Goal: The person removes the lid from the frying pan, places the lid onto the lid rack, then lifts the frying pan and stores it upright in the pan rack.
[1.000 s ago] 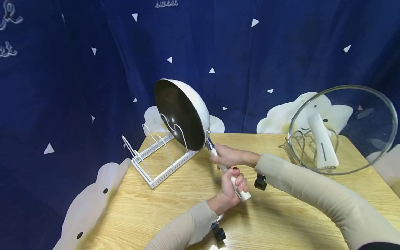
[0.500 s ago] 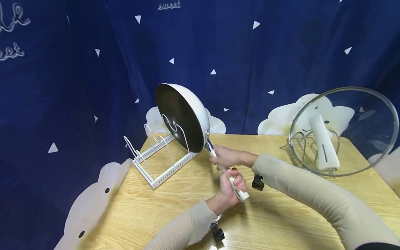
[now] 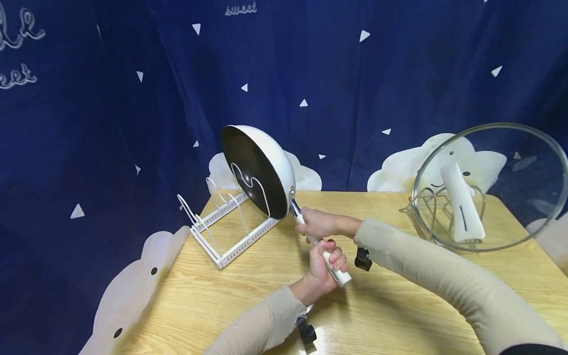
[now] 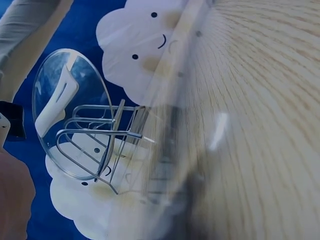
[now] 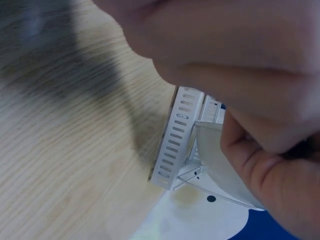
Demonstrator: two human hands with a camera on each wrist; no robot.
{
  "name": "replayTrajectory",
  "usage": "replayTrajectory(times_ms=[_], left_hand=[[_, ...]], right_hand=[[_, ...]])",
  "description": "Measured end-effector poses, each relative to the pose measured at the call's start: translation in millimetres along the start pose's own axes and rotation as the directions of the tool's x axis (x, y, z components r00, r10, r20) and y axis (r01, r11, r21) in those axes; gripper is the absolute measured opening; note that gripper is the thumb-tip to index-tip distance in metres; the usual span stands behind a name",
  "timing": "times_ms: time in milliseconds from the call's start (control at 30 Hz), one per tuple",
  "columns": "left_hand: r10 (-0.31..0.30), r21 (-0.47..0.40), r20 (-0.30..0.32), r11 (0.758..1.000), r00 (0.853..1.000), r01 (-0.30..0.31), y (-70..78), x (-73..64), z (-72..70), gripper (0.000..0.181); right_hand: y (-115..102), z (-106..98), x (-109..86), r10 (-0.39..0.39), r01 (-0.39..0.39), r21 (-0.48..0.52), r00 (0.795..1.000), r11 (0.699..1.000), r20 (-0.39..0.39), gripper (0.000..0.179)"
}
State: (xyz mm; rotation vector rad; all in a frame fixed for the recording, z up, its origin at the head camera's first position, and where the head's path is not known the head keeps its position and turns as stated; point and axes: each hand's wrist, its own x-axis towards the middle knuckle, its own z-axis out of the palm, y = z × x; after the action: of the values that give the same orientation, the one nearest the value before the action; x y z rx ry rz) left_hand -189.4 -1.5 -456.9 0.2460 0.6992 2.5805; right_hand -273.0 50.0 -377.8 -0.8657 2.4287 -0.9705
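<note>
A white wok (image 3: 277, 158) with a dark inside stands tilted on its edge in a white wire rack (image 3: 248, 240), one wire loop in front of its dark face. Its long white handle (image 3: 340, 277) slants toward me. My left hand (image 3: 321, 268) grips the handle near its end, fingers curled round it. Higher up, close to the metal neck, my right hand (image 3: 317, 223) holds the same handle. In the right wrist view, the curled right hand (image 5: 270, 170) covers much of the picture, with the wok's pale side (image 5: 220, 155) and slotted rack rail (image 5: 175, 135) beyond.
At the right, a glass lid (image 3: 490, 244) with a white handle (image 3: 463, 207) leans upright in a metal wire stand (image 3: 428, 212). All stands on a wooden table (image 3: 195, 305). A dark blue curtain (image 3: 275, 54) hangs behind the table's far edge.
The wok has sunk and tipped slightly lower in the rack. Both hands keep their grip on the handle and have shifted a little left. The head view has shifted slightly.
</note>
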Motion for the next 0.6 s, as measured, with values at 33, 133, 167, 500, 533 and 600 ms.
replayTrajectory(times_ms=[33,133,167,500,533,600], left_hand=[[-0.005,0.002,-0.006,1.0,1.0,0.005,0.3,-0.3,0.3,0.034],[-0.014,0.014,-0.027,1.0,1.0,0.015,1.8,-0.9,1.2,0.033],[-0.017,0.016,-0.034,1.0,0.999,0.017,2.3,-1.2,1.3,0.033],[-0.029,-0.007,-0.056,1.0,0.998,0.028,10.4,-1.3,3.6,0.034],[-0.031,-0.006,-0.053,1.0,0.998,0.031,11.1,-1.3,3.0,0.034],[-0.036,-0.007,-0.056,0.999,0.998,0.035,12.4,-1.7,1.9,0.034]], right_hand=[[0.6,0.0,0.4,-0.003,0.003,-0.001,1.0,1.0,-0.002,0.011],[0.4,0.1,1.6,-0.01,0.01,0.002,1.0,1.0,0.0,0.011],[0.5,0.1,2.0,-0.015,0.015,0.003,1.0,1.0,0.002,0.011],[-1.7,-1.6,10.1,-0.04,0.04,-0.022,0.999,0.999,0.0,0.017],[-1.9,-1.4,10.7,-0.041,0.041,-0.028,0.999,0.999,0.0,0.017],[-2.7,-1.1,11.7,-0.049,0.049,-0.031,0.999,0.998,0.007,0.018]])
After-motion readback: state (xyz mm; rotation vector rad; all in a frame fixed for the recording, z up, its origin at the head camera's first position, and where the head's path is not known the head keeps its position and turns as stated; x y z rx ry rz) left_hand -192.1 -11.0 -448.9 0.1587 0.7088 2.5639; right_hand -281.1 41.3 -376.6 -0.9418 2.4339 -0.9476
